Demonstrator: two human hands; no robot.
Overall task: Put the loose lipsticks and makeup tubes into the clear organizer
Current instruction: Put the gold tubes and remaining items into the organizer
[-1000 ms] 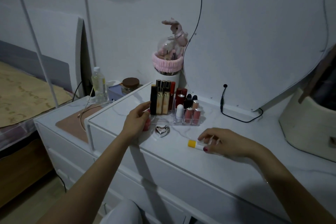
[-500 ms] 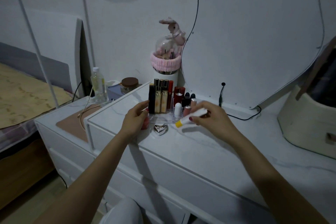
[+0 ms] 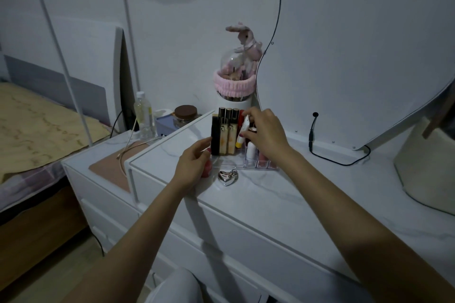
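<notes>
The clear organizer [image 3: 248, 166] stands on the white dresser top [image 3: 283, 204], holding tall gold and black tubes [image 3: 224, 134] at its left and short pink lipsticks [image 3: 263, 158] in front. My right hand [image 3: 264, 134] is over the organizer, shut on a white tube with a yellow cap [image 3: 242, 133], cap pointing down into the middle slots. My left hand [image 3: 194, 163] rests against the organizer's left front corner, with a pink item [image 3: 206, 168] partly hidden under its fingers.
A silver heart-shaped case [image 3: 227, 177] lies just in front of the organizer. Behind stand a pink-banded dome with a plush rabbit [image 3: 236, 76], a brown-lidded jar [image 3: 185, 115] and a water bottle [image 3: 144, 115]. A black cable [image 3: 332, 158] and a mirror [image 3: 357, 44] are at right.
My right hand picked the yellow-capped tube off the dresser top, carried it left and up, and now holds it upright over the organizer. My left hand stayed by the organizer.
</notes>
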